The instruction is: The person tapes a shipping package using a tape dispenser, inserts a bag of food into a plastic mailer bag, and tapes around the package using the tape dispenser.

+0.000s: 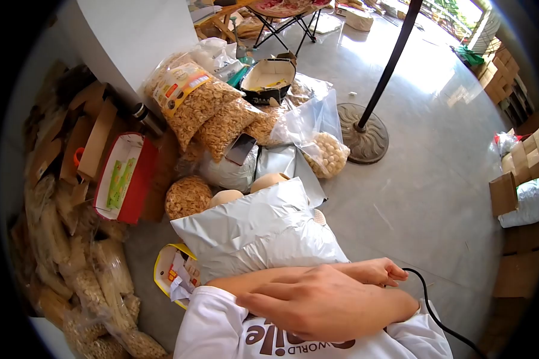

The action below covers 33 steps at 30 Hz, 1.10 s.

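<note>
Left hand (382, 272) curled its fingers at black cable (426, 299), grip unclear; right hand (302, 300), fingers extended, crossed left forearm (266, 278); silvery bag (260, 230) lay just beyond.

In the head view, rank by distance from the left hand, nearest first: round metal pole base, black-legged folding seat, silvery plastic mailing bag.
1. Silvery bag, just left of the left hand.
2. Pole base, on the floor ahead.
3. Folding seat, farthest, at the top.
</note>
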Available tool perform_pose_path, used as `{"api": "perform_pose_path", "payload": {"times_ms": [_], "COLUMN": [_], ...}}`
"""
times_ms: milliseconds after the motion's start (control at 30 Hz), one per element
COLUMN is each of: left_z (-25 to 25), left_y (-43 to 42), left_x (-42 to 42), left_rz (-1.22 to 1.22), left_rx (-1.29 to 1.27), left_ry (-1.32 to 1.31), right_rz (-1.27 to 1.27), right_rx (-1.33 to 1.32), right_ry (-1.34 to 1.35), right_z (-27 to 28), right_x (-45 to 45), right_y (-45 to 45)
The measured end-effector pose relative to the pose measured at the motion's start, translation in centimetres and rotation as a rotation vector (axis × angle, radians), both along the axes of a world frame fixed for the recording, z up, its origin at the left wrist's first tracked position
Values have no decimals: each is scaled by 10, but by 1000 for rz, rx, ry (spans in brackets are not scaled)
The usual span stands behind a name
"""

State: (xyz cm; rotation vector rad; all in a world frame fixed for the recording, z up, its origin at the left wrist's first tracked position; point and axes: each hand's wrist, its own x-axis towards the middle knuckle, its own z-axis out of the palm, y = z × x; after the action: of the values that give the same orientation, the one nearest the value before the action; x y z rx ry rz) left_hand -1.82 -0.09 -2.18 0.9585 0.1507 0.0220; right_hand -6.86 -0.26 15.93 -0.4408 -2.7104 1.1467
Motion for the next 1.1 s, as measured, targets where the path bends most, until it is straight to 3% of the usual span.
{"api": "perform_pose_path", "payload": {"times_ms": [167,233,300,433,467,533,567,633,667,733,767,833,867,933,967,1033,1067,1100], "left_z": [10,9,6,9,11,12,12,15,13,11,11,14,15,20,27,45,40,43], "left_y": [2,3,0,-9,-9,-12,-14,-13,-13,-13,-13,-15,-9,9,14,18,13,9], "left_x": [-4,-5,-7,-9,-8,-9,-11,-14,-13,-11,-11,-11,-11,-15,-17,-20,-18,-18], "left_rz": [-101,-93,-100,-14,11,72,74,89,92,97,97,146,146,-65,-65,145,317,319], "left_rx": [21,29,-7,-88,-86,-128,-133,-109,-106,-112,-110,-108,-107,175,175,445,539,539], "left_ry": [46,145,111,125,146,156,164,180,183,167,168,202,204,145,144,217,90,91], "right_rz": [-190,-254,-298,-371,-380,-301,-295,-643,-640,-967,-967,-880,-880,-1139,-1139,-1384,-1393,-1390], "right_rx": [-491,-551,-790,-1101,-1094,-1036,-1041,-710,-708,-371,-371,-172,-172,-122,-121,-332,-328,-329], "right_ry": [291,249,319,234,241,-319,-314,-543,-540,-616,-613,-331,-328,105,105,612,665,665], "right_z": [-51,-76,-97,-95,-94,-88,-78,-44,-34,-22,-24,-32,-42,-61,-61,-59,-58,-59], "right_x": [58,88,122,181,197,226,231,234,227,205,203,201,204,211,208,196,190,188], "right_y": [-21,-35,-51,-81,-82,-74,-69,-63,-64,-66,-65,-65,-67,-77,-79,-80,-79,-79]}}
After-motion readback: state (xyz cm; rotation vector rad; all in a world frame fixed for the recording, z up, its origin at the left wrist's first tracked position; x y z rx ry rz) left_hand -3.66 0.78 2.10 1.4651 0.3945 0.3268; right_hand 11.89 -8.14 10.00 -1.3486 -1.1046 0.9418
